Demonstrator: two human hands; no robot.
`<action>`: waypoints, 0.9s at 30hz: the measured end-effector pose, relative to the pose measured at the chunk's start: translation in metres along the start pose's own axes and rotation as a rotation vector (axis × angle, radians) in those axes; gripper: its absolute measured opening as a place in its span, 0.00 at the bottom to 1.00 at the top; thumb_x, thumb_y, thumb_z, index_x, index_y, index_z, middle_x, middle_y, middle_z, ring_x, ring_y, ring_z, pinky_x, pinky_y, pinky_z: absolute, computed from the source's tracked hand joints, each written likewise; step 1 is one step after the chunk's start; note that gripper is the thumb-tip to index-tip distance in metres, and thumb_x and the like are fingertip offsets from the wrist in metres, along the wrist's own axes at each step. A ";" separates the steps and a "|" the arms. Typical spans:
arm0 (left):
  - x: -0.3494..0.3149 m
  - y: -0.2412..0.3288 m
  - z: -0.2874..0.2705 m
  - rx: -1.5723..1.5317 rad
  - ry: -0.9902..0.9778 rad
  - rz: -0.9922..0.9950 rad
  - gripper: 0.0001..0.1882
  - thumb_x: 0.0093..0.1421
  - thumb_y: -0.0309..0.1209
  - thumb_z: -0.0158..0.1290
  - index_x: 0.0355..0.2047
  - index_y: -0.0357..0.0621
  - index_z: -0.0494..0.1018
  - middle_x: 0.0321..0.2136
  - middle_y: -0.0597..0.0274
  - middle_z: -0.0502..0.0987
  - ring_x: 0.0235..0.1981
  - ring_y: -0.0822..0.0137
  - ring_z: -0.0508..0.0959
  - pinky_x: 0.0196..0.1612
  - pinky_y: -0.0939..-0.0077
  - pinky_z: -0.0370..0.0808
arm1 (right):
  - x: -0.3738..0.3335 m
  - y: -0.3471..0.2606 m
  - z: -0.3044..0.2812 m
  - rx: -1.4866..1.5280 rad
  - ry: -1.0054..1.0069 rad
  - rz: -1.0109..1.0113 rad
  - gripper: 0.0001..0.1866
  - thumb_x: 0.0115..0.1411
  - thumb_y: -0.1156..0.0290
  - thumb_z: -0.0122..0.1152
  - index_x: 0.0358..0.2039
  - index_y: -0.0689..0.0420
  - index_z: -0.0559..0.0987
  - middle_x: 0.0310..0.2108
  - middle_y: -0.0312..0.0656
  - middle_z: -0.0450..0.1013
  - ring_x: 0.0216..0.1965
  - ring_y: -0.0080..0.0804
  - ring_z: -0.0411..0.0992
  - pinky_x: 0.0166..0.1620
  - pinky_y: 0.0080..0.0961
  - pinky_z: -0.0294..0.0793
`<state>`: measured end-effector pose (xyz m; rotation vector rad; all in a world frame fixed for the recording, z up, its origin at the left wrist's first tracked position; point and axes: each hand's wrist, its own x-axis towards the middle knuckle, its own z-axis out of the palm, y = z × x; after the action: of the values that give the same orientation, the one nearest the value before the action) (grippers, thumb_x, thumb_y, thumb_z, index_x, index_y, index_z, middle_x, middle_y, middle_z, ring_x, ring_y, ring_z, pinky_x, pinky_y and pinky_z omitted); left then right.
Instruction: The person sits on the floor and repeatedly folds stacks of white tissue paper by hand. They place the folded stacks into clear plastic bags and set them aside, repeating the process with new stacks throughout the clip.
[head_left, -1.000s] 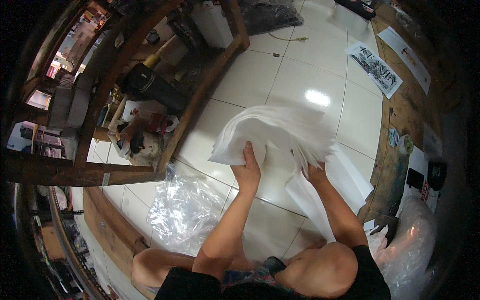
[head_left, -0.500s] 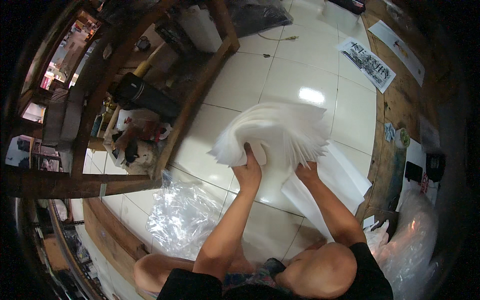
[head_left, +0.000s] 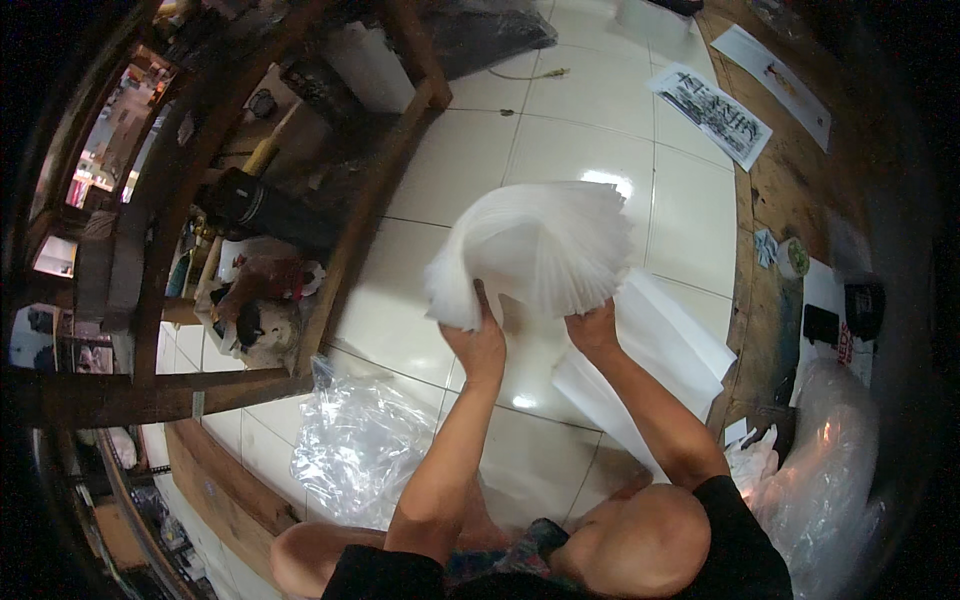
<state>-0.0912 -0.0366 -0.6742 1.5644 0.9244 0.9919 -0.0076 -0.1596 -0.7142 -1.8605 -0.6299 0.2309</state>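
A thick stack of thin white sheets is bent into an arch above the tiled floor, its right-hand edges fanned apart. My left hand closes on the stack's left end, thumb on the near inner side and most fingers hidden behind the sheets. At the right end my right hand grips the lower edges, its fingers partly covered. Under my right forearm, flat white sheets lie on the floor.
Clear crumpled plastic lies left of my left forearm. A wooden frame holding dark items stands at the left. Along the right runs a wooden board with printed sheets, a tape roll and a black phone-like object.
The stack's arch has become rounder and more even, its right-hand sheets hanging more neatly fanned. Both hands keep hold. The whole view has shifted slightly.
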 end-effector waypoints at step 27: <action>0.002 -0.054 -0.016 0.148 -0.312 0.173 0.19 0.55 0.32 0.52 0.43 0.31 0.68 0.41 0.49 0.73 0.41 0.56 0.72 0.48 0.69 0.65 | 0.000 0.013 0.023 0.168 -0.071 0.119 0.28 0.44 0.70 0.66 0.45 0.62 0.65 0.40 0.53 0.70 0.41 0.49 0.71 0.47 0.38 0.69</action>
<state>-0.1093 -0.0196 -0.7246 1.8857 0.6650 0.7804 -0.0137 -0.1442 -0.7345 -1.7348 -0.5324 0.4171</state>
